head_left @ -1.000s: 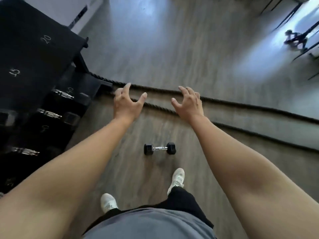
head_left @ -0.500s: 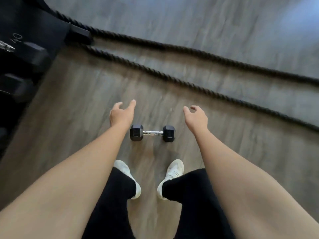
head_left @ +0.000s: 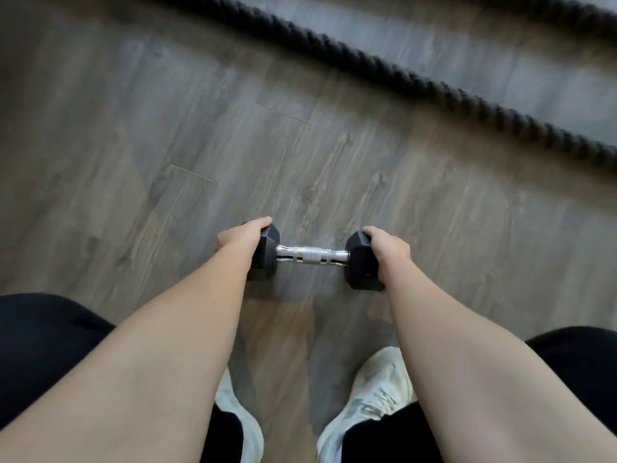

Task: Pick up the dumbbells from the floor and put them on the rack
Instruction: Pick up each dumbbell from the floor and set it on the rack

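Both arms reach straight down here, and each hand is on one end of the dumbbell (head_left: pixel 312 255). The left hand (head_left: pixel 242 236) is wrapped over the black hexagonal head on the left, fingers curled across its far top edge, closed on that weight. The right hand (head_left: pixel 389 247) does the same on the right head, fingers hooked over the top, palm against the outer face. Between the two hands the chrome handle (head_left: pixel 310 254) lies bare and untouched, its knurled middle section catching the light. The dumbbell sits low on the grey wood-plank floor (head_left: pixel 167 145), handle running left to right; its heads appear to rest on the planks, though whether the weight has left the floor I cannot tell. Nearer the camera, two pale sneakers (head_left: pixel 370 399) stand on the floor, one either side of centre, just short of the dumbbell, with black trouser legs (head_left: pixel 43 345) at the near left and near right edges. Far off to the upper right, a thick black braided rope (head_left: pixel 417 85) runs diagonally across the floor, well apart from the dumbbell, blurred along its length.
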